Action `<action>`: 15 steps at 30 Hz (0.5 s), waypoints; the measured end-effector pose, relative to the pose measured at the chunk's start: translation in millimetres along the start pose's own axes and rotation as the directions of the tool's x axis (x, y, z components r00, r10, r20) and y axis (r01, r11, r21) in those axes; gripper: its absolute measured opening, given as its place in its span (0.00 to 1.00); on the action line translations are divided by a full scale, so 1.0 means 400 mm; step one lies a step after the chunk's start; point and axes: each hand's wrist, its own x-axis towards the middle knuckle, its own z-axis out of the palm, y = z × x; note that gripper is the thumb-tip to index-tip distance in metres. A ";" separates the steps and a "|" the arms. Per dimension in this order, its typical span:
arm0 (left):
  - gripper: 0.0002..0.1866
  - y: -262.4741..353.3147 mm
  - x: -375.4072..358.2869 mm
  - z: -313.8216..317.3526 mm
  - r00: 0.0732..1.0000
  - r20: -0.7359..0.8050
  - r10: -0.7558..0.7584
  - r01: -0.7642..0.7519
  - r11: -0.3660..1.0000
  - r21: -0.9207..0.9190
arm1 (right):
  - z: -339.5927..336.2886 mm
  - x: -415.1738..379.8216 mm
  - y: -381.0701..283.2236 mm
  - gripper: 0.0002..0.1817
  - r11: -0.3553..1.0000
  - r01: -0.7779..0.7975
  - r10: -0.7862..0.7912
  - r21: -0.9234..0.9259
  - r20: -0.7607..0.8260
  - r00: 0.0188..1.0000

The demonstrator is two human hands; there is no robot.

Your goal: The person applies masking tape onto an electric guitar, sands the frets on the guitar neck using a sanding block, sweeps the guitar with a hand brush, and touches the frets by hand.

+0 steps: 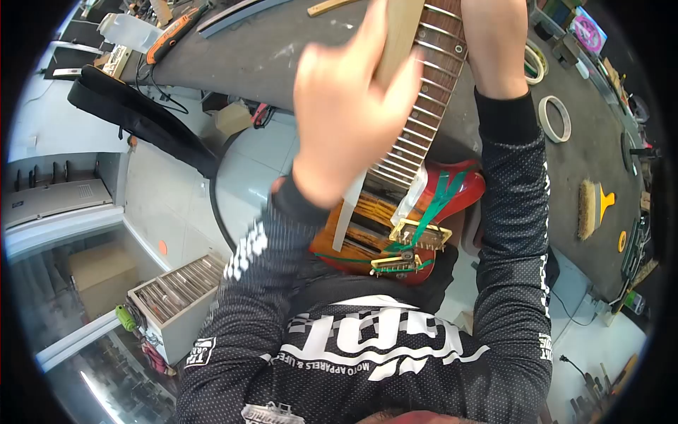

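Observation:
An electric guitar lies before me, its body (361, 227) near my lap and its fretted neck (418, 126) running up and away. Green tape crosses the red and brown body, and pale tape strips lie beside the fretboard's end. My left hand (349, 116), a little blurred, is closed on a pale wooden block (399, 42) over the neck, with thumb and forefinger on either side of it. On the neck's other side is my right hand (494, 25), cut off by the top edge, its fingers hidden.
On the dark workbench (575, 166) at right lie tape rolls (555, 119) and a yellow-handled brush (595, 208). An orange power tool (173, 37) lies at upper left. Below it a black case (141, 116) slants down. A box of slotted strips (180, 290) stands lower left.

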 end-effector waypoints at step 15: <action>0.29 -0.030 0.126 0.048 0.988 -0.088 0.129 -0.132 0.991 -0.035 | -0.008 0.017 -0.106 0.23 0.895 -0.282 0.301 0.345 -0.003 0.954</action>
